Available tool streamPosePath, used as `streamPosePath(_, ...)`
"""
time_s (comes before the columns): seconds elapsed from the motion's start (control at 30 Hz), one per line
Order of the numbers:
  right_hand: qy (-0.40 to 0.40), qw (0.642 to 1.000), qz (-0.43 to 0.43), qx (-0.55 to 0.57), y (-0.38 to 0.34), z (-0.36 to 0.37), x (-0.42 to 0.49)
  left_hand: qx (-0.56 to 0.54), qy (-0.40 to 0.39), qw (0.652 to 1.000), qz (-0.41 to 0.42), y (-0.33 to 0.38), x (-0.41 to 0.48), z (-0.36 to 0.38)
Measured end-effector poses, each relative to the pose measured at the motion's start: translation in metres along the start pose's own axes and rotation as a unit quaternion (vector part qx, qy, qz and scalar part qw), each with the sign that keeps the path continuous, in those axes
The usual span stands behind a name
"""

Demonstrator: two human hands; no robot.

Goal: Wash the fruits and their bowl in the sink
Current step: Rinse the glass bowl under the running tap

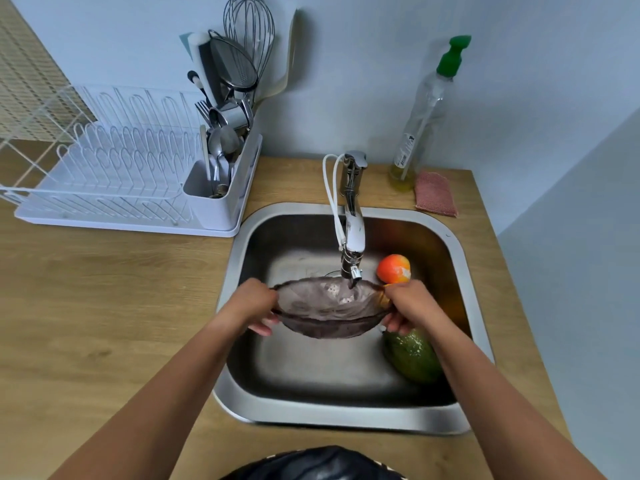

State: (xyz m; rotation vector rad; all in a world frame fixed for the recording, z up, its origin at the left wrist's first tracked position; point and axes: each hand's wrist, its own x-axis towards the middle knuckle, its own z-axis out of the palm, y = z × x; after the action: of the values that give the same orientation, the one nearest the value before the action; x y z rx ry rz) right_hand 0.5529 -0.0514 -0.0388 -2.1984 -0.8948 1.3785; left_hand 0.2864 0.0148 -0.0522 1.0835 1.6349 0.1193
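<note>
Bowl [329, 308] mid-frame under the tap [353, 237], left hand [256, 304] and right hand [408, 306] each gripping its rim. Orange fruit [393, 268] and green fruit [414, 356] sit right in the sink [239, 254]; whether they're washed, can't tell.

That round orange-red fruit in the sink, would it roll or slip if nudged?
Probably: the round orange-red fruit looks nearly spherical, so a nudge would likely roll it across the floor of the steel sink. Lying close to the chrome tap, its skin may be wet and slippery. It looks firm, not floppy.
</note>
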Motion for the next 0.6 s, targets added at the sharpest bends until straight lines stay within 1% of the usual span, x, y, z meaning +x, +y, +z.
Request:
streamPosePath(0.07, 0.032, 0.997, -0.05, -0.058, -0.008, -0.014, -0.004, -0.011, -0.043, 0.998, -0.033, -0.008, 0.002, 0.016)
streamPosePath(0.1, 0.05, 0.99, -0.076, -0.108, -0.011, -0.02, -0.005, -0.029, -0.055, 0.997, -0.041, -0.012, 0.002, 0.025)
streamPosePath(0.2, 0.123, 0.95, -0.144, -0.247, -0.016, -0.029, -0.009, -0.1, -0.091, 0.99, -0.046, -0.018, 0.002, 0.049)
streamPosePath(0.27, 0.157, 0.933, -0.165, -0.279, -0.016, -0.031, -0.011, -0.143, -0.113, 0.983, -0.039, -0.02, 0.003, 0.06)
streamPosePath(0.33, 0.173, 0.941, -0.161, -0.242, -0.011, -0.032, -0.009, -0.17, -0.101, 0.98, -0.019, -0.02, 0.003, 0.065)
streamPosePath(0.4, 0.179, 0.964, -0.129, -0.146, 0.0, -0.031, 0.002, -0.198, -0.053, 0.979, 0.016, -0.018, 0.004, 0.063)
streamPosePath(0.47, 0.171, 0.98, -0.089, -0.05, 0.01, -0.024, 0.014, -0.223, -0.006, 0.973, 0.058, -0.015, 0.003, 0.054)
streamPosePath(0.53, 0.154, 0.986, -0.059, 0.005, 0.016, -0.012, 0.024, -0.213, 0.036, 0.97, 0.107, -0.012, 0.0, 0.041)
streamPosePath(0.6, 0.136, 0.989, -0.047, 0.035, 0.017, 0.005, 0.031, -0.162, 0.084, 0.971, 0.155, -0.008, -0.003, 0.027)
